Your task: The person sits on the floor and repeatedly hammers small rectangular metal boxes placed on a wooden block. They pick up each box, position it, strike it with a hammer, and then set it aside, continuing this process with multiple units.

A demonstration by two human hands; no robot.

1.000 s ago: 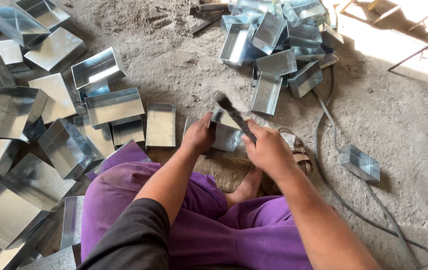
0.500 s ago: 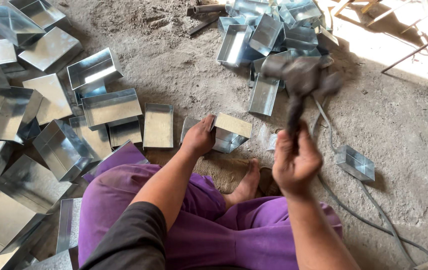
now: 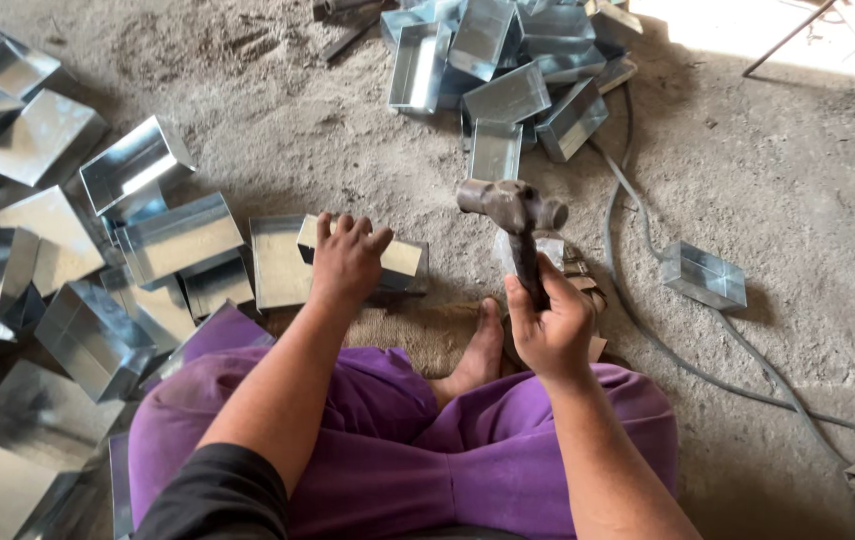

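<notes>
A dusty concrete floor (image 3: 798,180) fills the head view, strewn with shiny sheet-metal boxes — one heap (image 3: 508,60) beyond the knees, another spread (image 3: 88,260) to the left. The left hand (image 3: 348,262) lies flat on a sheet-metal box (image 3: 400,258) just ahead of the purple-trousered legs, fingers spread over its top edge, pinning it down. The right hand (image 3: 551,325) is closed around the handle of a hammer (image 3: 514,215), head raised above and right of the box. For a clean blow, I judge the pinning fingers should stay clear of the strike spot — and the bare foot (image 3: 478,350) nearby too. A grey cable (image 3: 648,320) trails on the right.
</notes>
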